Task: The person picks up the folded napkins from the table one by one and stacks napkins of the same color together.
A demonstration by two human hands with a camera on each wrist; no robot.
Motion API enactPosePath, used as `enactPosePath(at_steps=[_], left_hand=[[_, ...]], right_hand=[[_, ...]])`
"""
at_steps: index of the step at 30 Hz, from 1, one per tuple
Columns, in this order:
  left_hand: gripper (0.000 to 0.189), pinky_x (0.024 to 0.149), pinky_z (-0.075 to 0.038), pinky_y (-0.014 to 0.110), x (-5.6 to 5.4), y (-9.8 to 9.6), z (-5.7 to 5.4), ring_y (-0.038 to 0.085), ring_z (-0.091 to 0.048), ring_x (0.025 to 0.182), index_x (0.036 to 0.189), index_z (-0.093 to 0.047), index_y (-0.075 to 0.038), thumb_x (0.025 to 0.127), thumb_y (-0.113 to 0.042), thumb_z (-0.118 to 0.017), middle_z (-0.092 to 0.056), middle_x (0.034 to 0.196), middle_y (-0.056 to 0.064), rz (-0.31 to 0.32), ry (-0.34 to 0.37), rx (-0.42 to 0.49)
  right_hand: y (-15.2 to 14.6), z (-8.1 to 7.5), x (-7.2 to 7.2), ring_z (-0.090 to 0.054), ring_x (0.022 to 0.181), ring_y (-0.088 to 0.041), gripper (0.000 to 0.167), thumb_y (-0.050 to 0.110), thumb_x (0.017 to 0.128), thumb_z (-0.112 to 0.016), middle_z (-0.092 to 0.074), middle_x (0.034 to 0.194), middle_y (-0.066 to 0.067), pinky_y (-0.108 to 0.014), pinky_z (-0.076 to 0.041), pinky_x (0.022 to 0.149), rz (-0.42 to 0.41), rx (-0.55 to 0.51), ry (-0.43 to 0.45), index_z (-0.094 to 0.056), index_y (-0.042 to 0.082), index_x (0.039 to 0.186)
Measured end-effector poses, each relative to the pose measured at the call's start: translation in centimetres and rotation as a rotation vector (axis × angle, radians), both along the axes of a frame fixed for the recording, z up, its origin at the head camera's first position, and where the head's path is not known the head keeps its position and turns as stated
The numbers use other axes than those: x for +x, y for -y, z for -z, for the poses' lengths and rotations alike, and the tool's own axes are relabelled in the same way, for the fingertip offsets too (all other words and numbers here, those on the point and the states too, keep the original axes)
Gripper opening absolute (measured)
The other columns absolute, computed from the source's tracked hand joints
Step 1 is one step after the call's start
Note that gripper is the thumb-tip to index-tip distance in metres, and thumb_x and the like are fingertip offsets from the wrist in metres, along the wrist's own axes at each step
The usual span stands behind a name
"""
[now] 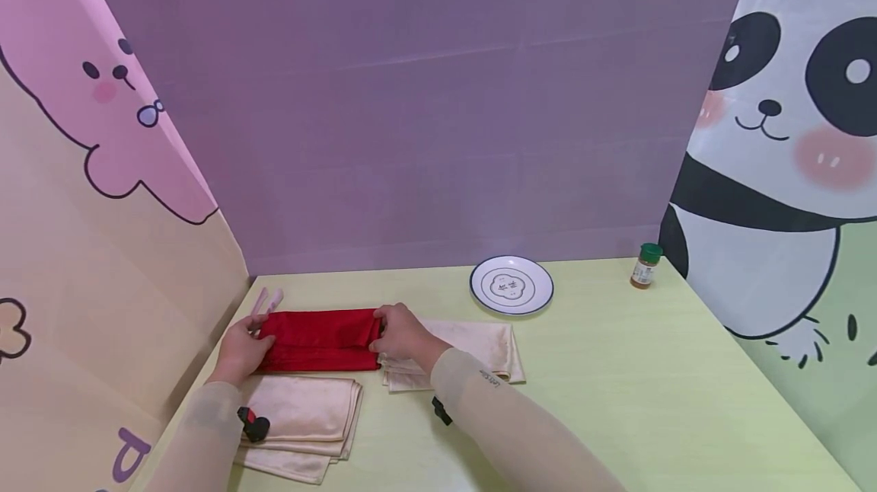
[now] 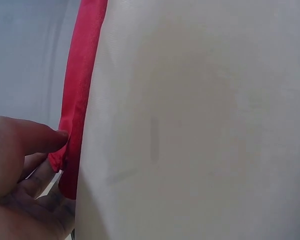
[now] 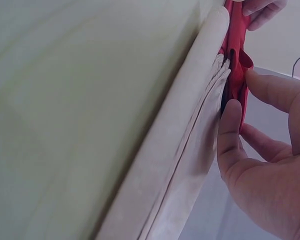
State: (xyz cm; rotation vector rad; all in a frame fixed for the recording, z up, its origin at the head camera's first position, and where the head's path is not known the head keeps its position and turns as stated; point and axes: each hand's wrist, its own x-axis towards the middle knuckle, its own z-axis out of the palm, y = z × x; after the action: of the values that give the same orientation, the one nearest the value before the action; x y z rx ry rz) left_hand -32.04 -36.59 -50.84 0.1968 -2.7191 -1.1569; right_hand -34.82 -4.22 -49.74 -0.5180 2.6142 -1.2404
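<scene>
Well, purple wall [image 1: 438, 111] backs pale table [image 1: 630, 385] and red cloth [image 1: 318, 330].

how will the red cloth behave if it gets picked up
The red cloth will probably be floppy: one fold gapes into a loose loop beside the right hand. It may be a bit slippery, given its smooth, faintly shiny surface. Being folded in layers, it could unfold unless the left hand and right hand both pinch its ends.
</scene>
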Motion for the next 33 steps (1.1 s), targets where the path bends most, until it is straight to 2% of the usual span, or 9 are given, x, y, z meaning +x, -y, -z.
enactPosePath(at_steps=[9,11,14,18,23,29,31,33], left_hand=[[0.047,0.108,-0.045,0.056,0.2,0.4,0.0,0.049,-0.056,0.125,0.138,-0.056,0.012,0.094,-0.001,-0.069,-0.056,0.136,0.037,0.022,-0.012,0.036],[0.047,0.105,-0.049,0.05,0.3,0.6,0.0,0.047,-0.059,0.123,0.138,-0.056,0.01,0.095,-0.002,-0.07,-0.056,0.137,0.036,0.019,-0.012,0.035],[0.046,0.091,-0.055,0.03,0.7,0.8,-0.2,0.046,-0.062,0.119,0.138,-0.057,0.009,0.096,-0.003,-0.071,-0.057,0.136,0.034,0.02,-0.017,0.045],[0.045,0.073,-0.05,0.014,1.6,1.0,-0.7,0.046,-0.061,0.119,0.138,-0.055,0.009,0.097,-0.003,-0.069,-0.058,0.135,0.033,0.033,-0.025,0.102],[0.044,0.077,-0.047,0.011,2.7,1.4,-1.1,0.046,-0.058,0.123,0.141,-0.055,0.007,0.1,-0.005,-0.067,-0.056,0.14,0.03,0.064,-0.062,0.105],[0.036,0.082,-0.05,0.014,4.6,1.5,-1.6,0.046,-0.062,0.117,0.132,-0.062,0.008,0.099,-0.001,-0.07,-0.063,0.131,0.028,0.123,-0.174,0.081],[0.034,0.082,-0.051,0.015,5.3,1.4,-1.8,0.041,-0.064,0.113,0.131,-0.063,0.007,0.098,-0.001,-0.071,-0.065,0.129,0.026,0.133,-0.196,0.066],[0.033,0.081,-0.051,0.016,5.9,1.5,-1.9,0.029,-0.066,0.109,0.13,-0.065,0.004,0.098,-0.003,-0.072,-0.067,0.127,0.023,0.138,-0.214,0.046]], right_hand=[[-0.5,-0.3,0.2,-0.056,0.094,-0.016,0.063,0.011,0.089,-0.084,-0.054,0.122,-0.009,-0.029,-0.054,0.081,0.005,-0.063,0.031,-0.057,0.002,0.145],[-0.6,-0.6,0.4,-0.058,0.095,-0.016,0.062,0.011,0.089,-0.083,-0.055,0.124,-0.01,-0.03,-0.055,0.082,0.002,-0.072,0.025,-0.057,0.003,0.145],[-0.9,-0.9,0.7,-0.06,0.095,-0.015,0.061,0.01,0.089,-0.083,-0.055,0.124,-0.011,-0.031,-0.056,0.083,-0.001,-0.097,0.011,-0.058,0.003,0.144],[-1.2,-1.1,1.3,-0.062,0.096,-0.015,0.059,0.011,0.091,-0.082,-0.056,0.123,-0.011,-0.03,-0.057,0.082,-0.002,-0.13,-0.005,-0.058,0.004,0.143],[-1.7,-1.2,2.3,-0.062,0.097,-0.014,0.055,0.012,0.093,-0.08,-0.058,0.122,-0.008,-0.029,-0.057,0.079,0.002,-0.173,-0.014,-0.059,0.006,0.143],[-1.8,-1.5,4.1,-0.061,0.098,-0.015,0.049,0.011,0.093,-0.079,-0.06,0.12,-0.01,-0.028,-0.057,0.077,-0.015,-0.263,-0.012,-0.06,0.008,0.138],[-1.7,-1.9,4.8,-0.061,0.1,-0.017,0.048,0.011,0.093,-0.079,-0.06,0.12,-0.011,-0.028,-0.057,0.076,-0.02,-0.277,-0.01,-0.061,0.009,0.138],[-1.5,-2.1,5.3,-0.061,0.1,-0.017,0.047,0.012,0.093,-0.079,-0.061,0.119,-0.011,-0.027,-0.057,0.075,-0.024,-0.289,-0.012,-0.061,0.01,0.136]])
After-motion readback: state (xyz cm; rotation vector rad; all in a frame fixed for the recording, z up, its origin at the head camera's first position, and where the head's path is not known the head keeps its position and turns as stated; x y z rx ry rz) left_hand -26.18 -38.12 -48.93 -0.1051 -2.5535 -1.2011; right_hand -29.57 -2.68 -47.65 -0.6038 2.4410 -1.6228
